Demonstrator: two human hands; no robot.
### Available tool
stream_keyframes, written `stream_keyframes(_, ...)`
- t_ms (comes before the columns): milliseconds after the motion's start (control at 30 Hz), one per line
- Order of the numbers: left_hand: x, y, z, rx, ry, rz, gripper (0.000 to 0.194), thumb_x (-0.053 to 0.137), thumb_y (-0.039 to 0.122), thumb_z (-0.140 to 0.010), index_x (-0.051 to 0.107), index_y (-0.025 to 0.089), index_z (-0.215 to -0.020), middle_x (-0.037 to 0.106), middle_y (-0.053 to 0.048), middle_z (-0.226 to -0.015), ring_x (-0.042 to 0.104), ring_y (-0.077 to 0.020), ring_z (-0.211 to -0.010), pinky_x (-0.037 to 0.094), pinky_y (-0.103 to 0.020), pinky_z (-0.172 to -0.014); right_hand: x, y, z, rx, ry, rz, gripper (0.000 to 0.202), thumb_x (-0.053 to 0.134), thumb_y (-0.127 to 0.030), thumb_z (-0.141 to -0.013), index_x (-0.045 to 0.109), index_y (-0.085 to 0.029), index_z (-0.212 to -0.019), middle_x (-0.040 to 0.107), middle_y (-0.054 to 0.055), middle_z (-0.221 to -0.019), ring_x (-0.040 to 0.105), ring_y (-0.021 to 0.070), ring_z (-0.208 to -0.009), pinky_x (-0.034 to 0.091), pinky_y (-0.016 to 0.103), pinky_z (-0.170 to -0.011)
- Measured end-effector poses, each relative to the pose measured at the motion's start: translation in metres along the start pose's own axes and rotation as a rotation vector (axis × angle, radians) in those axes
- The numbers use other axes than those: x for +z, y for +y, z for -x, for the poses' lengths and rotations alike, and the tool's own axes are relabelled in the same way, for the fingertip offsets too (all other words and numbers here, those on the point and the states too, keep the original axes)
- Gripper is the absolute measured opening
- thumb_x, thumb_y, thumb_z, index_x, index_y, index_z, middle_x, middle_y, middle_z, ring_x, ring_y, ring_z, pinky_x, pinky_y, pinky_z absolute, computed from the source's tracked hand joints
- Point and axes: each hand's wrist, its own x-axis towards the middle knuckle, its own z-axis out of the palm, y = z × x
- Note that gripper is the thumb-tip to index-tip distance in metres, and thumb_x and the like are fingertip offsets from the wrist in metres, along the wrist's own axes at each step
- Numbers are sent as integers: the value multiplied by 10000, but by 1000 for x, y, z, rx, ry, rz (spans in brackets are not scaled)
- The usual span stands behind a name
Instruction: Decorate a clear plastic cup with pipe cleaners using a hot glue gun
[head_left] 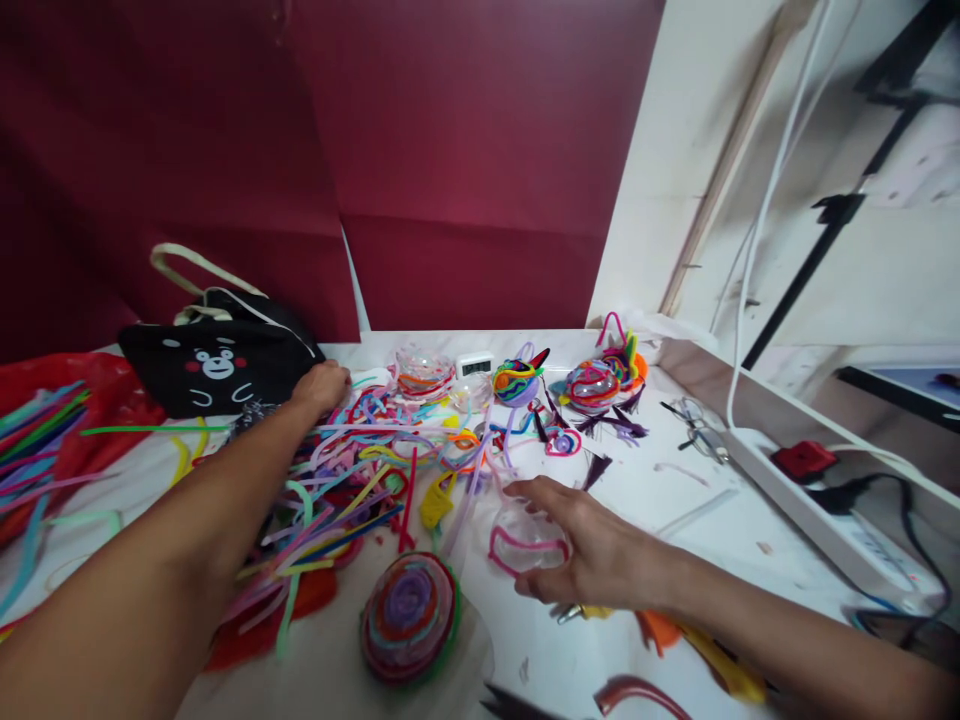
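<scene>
My right hand [562, 540] curves its fingers and thumb round a clear plastic ball [517, 545] with a pink pipe cleaner along its side. My left hand [324, 388] reaches far across the table beside a black bag [217, 365]; its fingertips are hidden, so what it touches does not show. Below it spreads a tangled pile of coloured pipe cleaners [352, 500]. In front, between my arms, lies a round coiled piece of many colours [409, 610]. A small yellow piece [437, 502] rests between the pile and the ball.
Decorated clear balls [592, 385], a bird-like coloured piece [516, 380] and a small white digital display [475, 366] stand at the back. Eyeglasses [701, 435] and a white power strip [832, 520] lie right. A red plastic bag [135, 405] is left, with dark blades [517, 703] at the near edge.
</scene>
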Motion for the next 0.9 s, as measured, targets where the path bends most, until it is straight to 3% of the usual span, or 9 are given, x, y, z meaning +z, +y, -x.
stream_keyframes(100, -12, 5, -5, 20, 146, 12, 341, 587, 337, -917, 585, 156, -1207, 605, -106, -1219, 619, -240, -1038, 534, -449, -867, 3, -1, 2, -4, -11, 14, 810, 777, -375, -666, 478, -152, -1385, 575, 135, -1290, 603, 277, -1097, 503, 387, -925)
stream_keyframes(167, -25, 14, -8, 26, 275, 26, 190, 512, 239, -919, 645, 113, -970, 637, -136, -1073, 599, -287, -1036, 485, -438, -885, 5, 0, 3, -10, -13, 28, 822, 780, -372, -663, 472, -135, -1388, 578, 143, -1281, 604, 280, -1093, 503, 391, -930)
stream_keyframes(267, -50, 37, -2, 67, 428, 52, 182, 445, 239, -904, 615, 174, -904, 642, -119, -986, 576, -281, -1005, 435, -411, -886, 10, 2, 2, -39, -1, 54, 828, 784, -357, -662, 466, -116, -1388, 580, 153, -1274, 606, 281, -1096, 499, 392, -946)
stream_keyframes(367, -77, 75, 29, 185, 591, 175, 148, 466, 284, -885, 592, 208, -903, 652, -75, -874, 584, -252, -869, 441, -373, -798, 14, 5, 0, -70, 14, 98, 821, 787, -345, -667, 468, -122, -1389, 568, 159, -1299, 598, 289, -1130, 485, 399, -979)
stream_keyframes(500, -100, 134, 94, 448, 590, 246, 166, 448, 296, -903, 585, 203, -886, 652, -49, -857, 598, -225, -847, 438, -346, -788, 15, 4, 0, -105, 3, 130, 868, 820, -396, -649, 471, -129, -1398, 547, 179, -1337, 570, 316, -1186, 456, 425, -1022)
stream_keyframes(600, -99, 166, 138, 636, 541, 255, 179, 437, 282, -928, 584, 196, -873, 658, -41, -822, 603, -217, -814, 425, -353, -789, 9, -2, 6, -98, 58, 58, 861, 821, -450, -651, 486, -151, -1386, 545, 172, -1348, 546, 319, -1216, 436, 447, -1037)
stream_keyframes(700, -86, 185, 166, 782, 489, 246, 187, 425, 243, -953, 572, 197, -847, 673, -25, -788, 605, -203, -770, 407, -355, -776, 1, -13, 17, -54, 207, -159, 747, 770, -450, -724, 492, -179, -1362, 598, 138, -1278, 580, 273, -1163, 469, 426, -980)
stream_keyframes(800, -72, 196, 182, 837, 451, 290, 188, 410, 224, -969, 571, 188, -878, 684, -37, -830, 615, -190, -783, 421, -341, -779, -2, -21, 25, -78, 305, -401, 668, 730, -433, -776, 483, -190, -1347, 664, 94, -1108, 636, 220, -1026, 513, 370, -864)
stream_keyframes(900, -64, 202, 194, 835, 419, 353, 183, 406, 208, -968, 570, 190, -890, 676, -31, -828, 618, -184, -786, 433, -323, -757, 1, -23, 28, -101, 332, -565, 501, 693, -423, -800, 571, -179, -1220, 678, 38, -908, 663, 169, -807, 522, 319, -745)
